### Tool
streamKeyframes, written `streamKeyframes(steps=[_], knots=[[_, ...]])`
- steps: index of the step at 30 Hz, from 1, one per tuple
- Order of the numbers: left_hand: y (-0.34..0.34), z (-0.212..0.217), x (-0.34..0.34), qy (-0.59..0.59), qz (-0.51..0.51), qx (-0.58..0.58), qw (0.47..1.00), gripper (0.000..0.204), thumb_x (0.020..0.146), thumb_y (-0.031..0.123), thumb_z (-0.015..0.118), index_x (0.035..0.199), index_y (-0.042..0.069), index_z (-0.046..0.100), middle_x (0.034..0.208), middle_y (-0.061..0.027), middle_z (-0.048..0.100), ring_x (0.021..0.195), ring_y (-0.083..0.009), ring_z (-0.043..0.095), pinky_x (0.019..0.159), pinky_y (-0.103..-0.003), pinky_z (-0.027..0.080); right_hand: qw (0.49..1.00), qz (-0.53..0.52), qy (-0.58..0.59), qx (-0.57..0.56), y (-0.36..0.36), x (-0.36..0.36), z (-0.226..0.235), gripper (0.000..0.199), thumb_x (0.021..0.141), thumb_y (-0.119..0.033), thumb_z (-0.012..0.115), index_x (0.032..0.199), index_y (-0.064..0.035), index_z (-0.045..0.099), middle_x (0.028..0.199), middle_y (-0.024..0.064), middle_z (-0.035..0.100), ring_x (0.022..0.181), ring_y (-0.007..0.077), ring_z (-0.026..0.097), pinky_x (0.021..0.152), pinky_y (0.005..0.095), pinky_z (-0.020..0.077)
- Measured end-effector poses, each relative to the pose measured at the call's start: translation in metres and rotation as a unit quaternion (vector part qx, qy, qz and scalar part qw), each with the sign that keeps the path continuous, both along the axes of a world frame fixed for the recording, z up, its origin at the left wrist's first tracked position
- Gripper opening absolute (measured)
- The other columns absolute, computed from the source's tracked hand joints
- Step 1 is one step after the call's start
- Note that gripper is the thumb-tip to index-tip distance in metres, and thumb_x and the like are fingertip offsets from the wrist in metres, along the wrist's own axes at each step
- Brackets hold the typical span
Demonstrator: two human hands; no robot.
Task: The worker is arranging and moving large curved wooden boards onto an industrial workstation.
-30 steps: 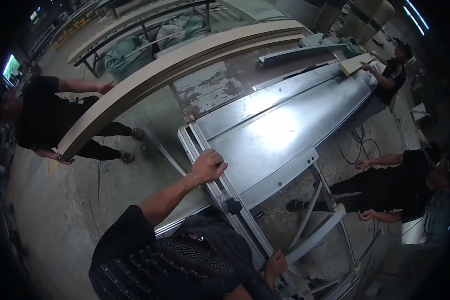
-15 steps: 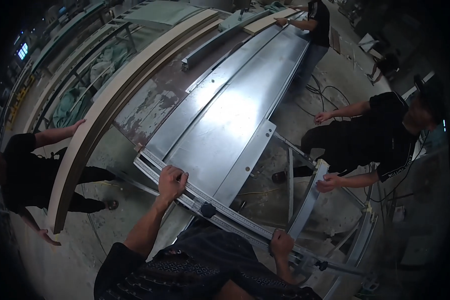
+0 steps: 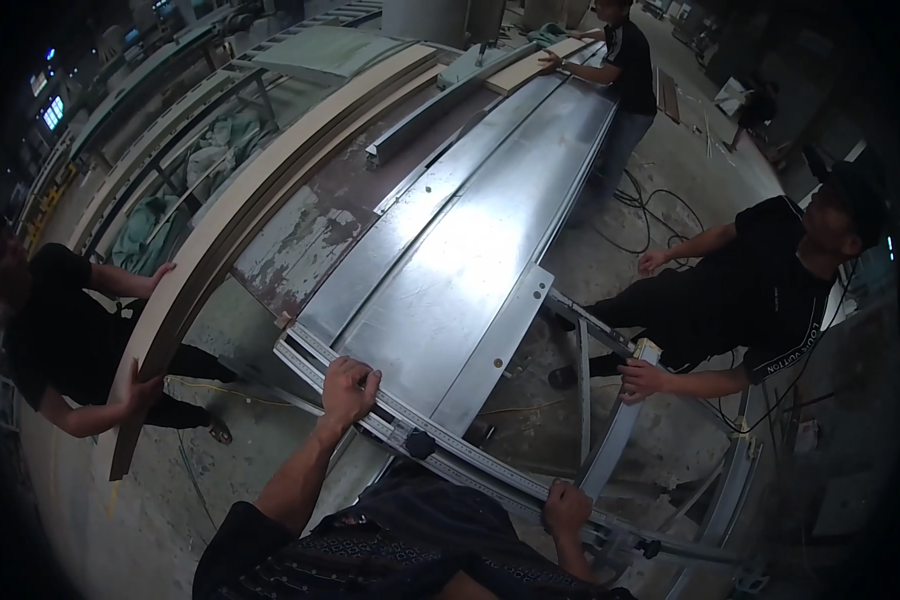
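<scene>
My left hand curls its fingers over a long metal fence rail with a ruled scale, near its left end. Further right along that rail, my right hand is closed on it. Between my hands, a dark clamping knob sits on the rail. Beyond stretches a shiny metal sliding table with a lengthwise groove, running away from me. A metal plate edge with round holes borders its right side.
At left a person holds long wooden boards with both hands. Another person at right touches the metal support frame. At the far end, a third person handles a board. Cables lie on the floor.
The left person's lower hand has come up onto the boards. The right person leans in, a hand shifting along the frame. My hands stay on the rail as the view shifts slightly.
</scene>
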State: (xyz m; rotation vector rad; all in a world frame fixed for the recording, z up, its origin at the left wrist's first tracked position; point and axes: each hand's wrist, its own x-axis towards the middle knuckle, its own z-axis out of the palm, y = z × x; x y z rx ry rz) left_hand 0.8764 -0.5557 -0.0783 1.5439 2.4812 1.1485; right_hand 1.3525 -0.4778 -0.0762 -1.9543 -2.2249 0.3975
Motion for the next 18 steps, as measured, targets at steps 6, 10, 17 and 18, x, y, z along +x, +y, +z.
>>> streamKeyframes(steps=[6, 10, 17, 18], knots=[[0.0001, -0.0022, -0.0014, -0.011, -0.010, 0.003, 1.000, 0.016, 0.083, 0.015, 0.076, 0.072, 0.004, 0.073, 0.078, -0.0105, 0.072, 0.080, -0.0320, 0.067, 0.085, -0.043, 0.052, 1.000, 0.003, 0.010, 0.021, -0.0013, 0.0006, -0.0010, 0.036, 0.091, -0.029, 0.060, 0.070, -0.0022, 0.072, 0.072, 0.0236, 0.067, 0.069, 0.0468, 0.065, 0.069, 0.0574, 0.0472], [-0.0005, -0.0048, -0.0026, -0.017, -0.015, 0.003, 1.000, 0.017, 0.083, 0.016, 0.076, 0.071, 0.004, 0.072, 0.077, -0.0113, 0.072, 0.081, -0.0323, 0.067, 0.085, -0.043, 0.052, 0.999, 0.011, -0.008, 0.033, -0.0018, 0.0029, -0.0038, 0.037, 0.091, -0.029, 0.059, 0.070, -0.0018, 0.072, 0.071, 0.0237, 0.067, 0.069, 0.0468, 0.065, 0.069, 0.0576, 0.0468], [-0.0025, -0.0079, -0.0045, -0.003, -0.018, 0.020, 1.000, 0.018, 0.083, 0.017, 0.076, 0.071, 0.005, 0.072, 0.073, -0.0113, 0.069, 0.078, -0.0321, 0.065, 0.080, -0.043, 0.051, 1.000, -0.004, -0.010, 0.008, -0.0036, 0.0028, -0.0066, 0.045, 0.094, -0.033, 0.053, 0.073, 0.0018, 0.073, 0.073, 0.0284, 0.066, 0.069, 0.0502, 0.066, 0.069, 0.0599, 0.0480], [-0.0027, -0.0081, -0.0045, 0.006, -0.022, 0.016, 1.000, 0.018, 0.083, 0.017, 0.076, 0.071, 0.005, 0.072, 0.072, -0.0113, 0.067, 0.078, -0.0322, 0.064, 0.078, -0.043, 0.051, 0.999, -0.006, -0.034, 0.022, -0.0043, 0.0031, -0.0072, 0.046, 0.094, -0.034, 0.053, 0.072, 0.0021, 0.073, 0.073, 0.0280, 0.067, 0.069, 0.0503, 0.065, 0.069, 0.0605, 0.0476]])
